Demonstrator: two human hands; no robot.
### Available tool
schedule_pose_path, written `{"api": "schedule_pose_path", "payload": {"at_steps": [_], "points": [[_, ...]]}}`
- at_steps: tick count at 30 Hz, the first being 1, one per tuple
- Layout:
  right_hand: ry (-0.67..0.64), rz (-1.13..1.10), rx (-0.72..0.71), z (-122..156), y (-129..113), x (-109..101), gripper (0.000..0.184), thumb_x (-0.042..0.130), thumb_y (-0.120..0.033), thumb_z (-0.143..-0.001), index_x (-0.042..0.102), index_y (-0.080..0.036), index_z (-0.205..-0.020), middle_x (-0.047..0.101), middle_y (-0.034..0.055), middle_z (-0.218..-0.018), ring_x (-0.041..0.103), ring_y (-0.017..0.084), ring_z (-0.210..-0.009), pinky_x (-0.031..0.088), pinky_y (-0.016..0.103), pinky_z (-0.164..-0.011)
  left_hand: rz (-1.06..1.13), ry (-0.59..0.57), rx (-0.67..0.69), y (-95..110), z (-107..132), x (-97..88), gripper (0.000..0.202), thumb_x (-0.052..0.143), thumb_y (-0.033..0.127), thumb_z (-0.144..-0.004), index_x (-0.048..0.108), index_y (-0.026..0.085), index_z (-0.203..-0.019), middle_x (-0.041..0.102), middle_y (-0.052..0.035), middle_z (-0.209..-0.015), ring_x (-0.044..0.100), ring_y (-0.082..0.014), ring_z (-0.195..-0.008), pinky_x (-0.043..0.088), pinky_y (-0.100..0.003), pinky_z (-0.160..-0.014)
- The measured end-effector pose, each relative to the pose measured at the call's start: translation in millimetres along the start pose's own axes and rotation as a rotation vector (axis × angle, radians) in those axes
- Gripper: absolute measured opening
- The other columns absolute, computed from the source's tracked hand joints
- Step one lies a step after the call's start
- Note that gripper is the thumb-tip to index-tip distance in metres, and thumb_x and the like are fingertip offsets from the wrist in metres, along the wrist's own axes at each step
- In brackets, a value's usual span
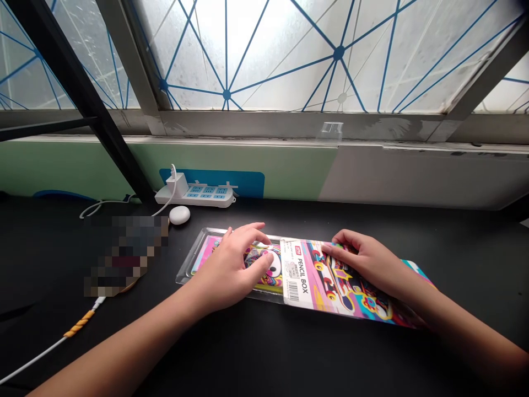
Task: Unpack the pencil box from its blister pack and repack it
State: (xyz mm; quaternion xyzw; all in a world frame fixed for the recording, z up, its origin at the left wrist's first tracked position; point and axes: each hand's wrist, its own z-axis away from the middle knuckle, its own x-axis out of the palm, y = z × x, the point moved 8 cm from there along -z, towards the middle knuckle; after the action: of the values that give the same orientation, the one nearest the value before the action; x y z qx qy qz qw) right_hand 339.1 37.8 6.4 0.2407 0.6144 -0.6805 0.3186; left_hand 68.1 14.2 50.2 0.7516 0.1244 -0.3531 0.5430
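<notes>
A colourful printed cardboard sleeve (314,275) lies on the dark table, with a white "PENCIL BOX" label on its left part. From its left end extends a clear plastic tray (188,264) with a brightly patterned pencil box (275,267) inside. My left hand (242,262) is over the tray and pencil box, fingers spread and thumb apart; it covers part of the pattern. At the sleeve's far edge, my right hand (363,256) grips the card, fingers curled and thumb on the printed face. My right forearm hides some of the sleeve's right end.
A white power strip (210,194) with a plugged-in charger (177,184) stands against the wall. Near it sits a small white rounded case (179,215). A blurred-out device (128,256) with a white cable (37,361) lies at left. A black slanted post (86,99) rises behind.
</notes>
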Motion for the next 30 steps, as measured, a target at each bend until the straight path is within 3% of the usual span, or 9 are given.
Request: {"api": "schedule_pose_path", "payload": {"at_steps": [4, 6, 9, 12, 17, 20, 24, 30], "points": [[-0.024, 0.029, -0.021, 2.6, -3.7, 8.2, 0.044, 0.056, -0.070, -0.088, 0.063, -0.026, -0.085, 0.068, -0.0005, -0.076, 0.058, 0.020, -0.069, 0.044, 0.029, -0.056, 0.315, 0.039, -0.036, 0.5, 0.6, -2.4, 0.021, 0.060, 0.044, -0.095, 0.068, 0.025, -0.097, 0.058, -0.0080, -0.148, 0.059, -0.0334, -0.131, 0.048, -0.049, -0.108], [-0.030, 0.030, -0.024, 1.3, 1.0, 5.3, 0.044, 0.058, -0.069, -0.088, 0.063, -0.026, -0.084, 0.068, -0.0002, -0.076, 0.058, 0.020, -0.068, 0.043, 0.029, -0.055, 0.447, 0.094, -0.045, -4.1, 0.5, -12.9, 0.023, 0.060, 0.044, -0.095, 0.069, 0.023, -0.093, 0.063, -0.0089, -0.143, 0.064, -0.0318, -0.124, 0.054, -0.043, -0.098], [-0.033, 0.040, -0.028, -3.8, 13.7, -6.6, 0.044, 0.060, -0.068, -0.087, 0.064, -0.025, -0.083, 0.066, 0.0002, -0.074, 0.056, 0.019, -0.065, 0.042, 0.029, -0.054, 0.474, 0.214, -0.016, -14.0, -1.3, -36.6, 0.024, 0.060, 0.042, -0.095, 0.068, 0.021, -0.088, 0.071, -0.0092, -0.129, 0.067, -0.0292, -0.116, 0.053, -0.041, -0.097], [-0.077, 0.055, -0.033, -8.4, 25.5, -18.2, 0.044, 0.060, -0.068, -0.087, 0.067, -0.024, -0.084, 0.070, 0.0016, -0.077, 0.059, 0.019, -0.066, 0.044, 0.030, -0.055, 0.427, 0.302, 0.002, -25.3, -4.9, -51.2, 0.024, 0.058, 0.041, -0.097, 0.068, 0.021, -0.089, 0.073, -0.0087, -0.125, 0.065, -0.0285, -0.120, 0.050, -0.042, -0.102], [-0.130, 0.123, -0.072, -8.0, 26.0, -28.3, 0.043, 0.063, -0.068, -0.084, 0.071, -0.027, -0.094, 0.076, 0.0041, -0.087, 0.067, 0.026, -0.076, 0.052, 0.035, -0.062, 0.469, 0.348, 0.024, -31.3, -9.9, -43.1, 0.028, 0.049, 0.042, -0.101, 0.067, 0.020, -0.101, 0.070, -0.0093, -0.129, 0.061, -0.0272, -0.126, 0.044, -0.040, -0.108], [-0.093, 0.195, -0.085, -7.9, 19.1, -28.6, 0.047, 0.064, -0.070, -0.081, 0.072, -0.028, -0.101, 0.077, 0.0060, -0.096, 0.069, 0.029, -0.083, 0.056, 0.039, -0.069, 0.489, 0.356, 0.028, -30.0, -8.9, -36.0, 0.030, 0.046, 0.042, -0.102, 0.067, 0.020, -0.099, 0.072, -0.0088, -0.125, 0.063, -0.0262, -0.123, 0.043, -0.040, -0.109], [-0.044, 0.312, -0.156, -12.3, 1.5, -19.9, 0.055, 0.058, -0.074, -0.082, 0.072, -0.029, -0.109, 0.072, 0.0094, -0.112, 0.067, 0.032, -0.098, 0.056, 0.042, -0.084, 0.562, 0.385, 0.046, -32.7, -5.9, -36.3, 0.034, 0.042, 0.043, -0.104, 0.067, 0.020, -0.098, 0.074, -0.0080, -0.119, 0.064, -0.0260, -0.120, 0.043, -0.041, -0.110], [-0.146, 0.449, -0.232, -24.2, -42.6, 15.3, 0.063, 0.053, -0.078, -0.083, 0.070, -0.026, -0.114, 0.065, 0.0146, -0.124, 0.059, 0.036, -0.116, 0.050, 0.047, -0.099, 0.618, 0.400, 0.086, -36.4, -4.8, -37.0, 0.039, 0.038, 0.044, -0.106, 0.067, 0.021, -0.099, 0.074, -0.0080, -0.117, 0.065, -0.0259, -0.119, 0.043, -0.043, -0.111]]}}
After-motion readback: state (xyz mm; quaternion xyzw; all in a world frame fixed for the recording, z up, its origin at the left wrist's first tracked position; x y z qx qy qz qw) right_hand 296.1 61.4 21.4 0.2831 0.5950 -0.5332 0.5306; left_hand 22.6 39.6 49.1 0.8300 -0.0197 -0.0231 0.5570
